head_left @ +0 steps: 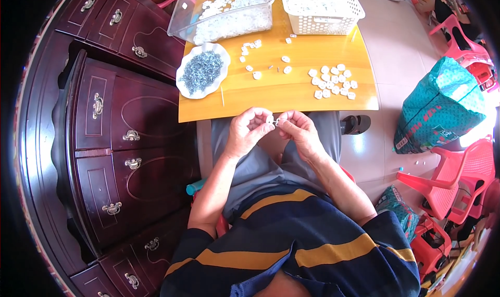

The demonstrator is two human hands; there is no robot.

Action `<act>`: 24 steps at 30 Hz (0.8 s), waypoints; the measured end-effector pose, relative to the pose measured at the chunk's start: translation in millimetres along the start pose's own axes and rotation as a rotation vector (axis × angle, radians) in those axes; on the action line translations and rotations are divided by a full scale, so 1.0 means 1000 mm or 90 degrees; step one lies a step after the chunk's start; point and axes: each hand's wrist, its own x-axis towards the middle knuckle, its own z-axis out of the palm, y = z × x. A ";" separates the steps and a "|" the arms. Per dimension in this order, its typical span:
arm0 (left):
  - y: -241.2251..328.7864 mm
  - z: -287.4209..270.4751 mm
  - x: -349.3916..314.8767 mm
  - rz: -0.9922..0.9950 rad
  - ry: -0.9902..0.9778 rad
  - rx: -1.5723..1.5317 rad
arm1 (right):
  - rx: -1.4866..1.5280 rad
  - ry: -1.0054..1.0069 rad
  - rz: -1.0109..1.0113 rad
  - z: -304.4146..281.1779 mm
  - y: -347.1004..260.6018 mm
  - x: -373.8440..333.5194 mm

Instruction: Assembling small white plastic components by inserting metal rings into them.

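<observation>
Left hand pinches a small white plastic part just off the near edge of the tabletop; right hand pinches its right side. Part probably light, stiff, slightly slippery; best held by rim.

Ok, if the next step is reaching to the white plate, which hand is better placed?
Probably the left hand: the plate lies on that side, nearer to it than to the right hand.

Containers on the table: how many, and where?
3 in view: the scalloped white dish at the left, the clear bin just beyond it, and the white basket at the far right. More may lie past the picture's upper edge.
</observation>
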 end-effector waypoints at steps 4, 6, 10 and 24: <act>-0.001 0.001 0.000 0.003 0.000 -0.005 | -0.007 0.008 0.002 0.000 0.000 0.000; -0.002 0.002 0.000 0.003 0.002 -0.023 | -0.013 0.007 -0.005 0.000 0.002 0.001; -0.006 0.003 0.000 -0.026 0.005 -0.090 | -0.018 0.001 -0.012 0.000 0.001 0.000; -0.010 0.003 0.002 -0.005 0.005 -0.027 | -0.012 0.012 -0.014 -0.001 0.004 0.001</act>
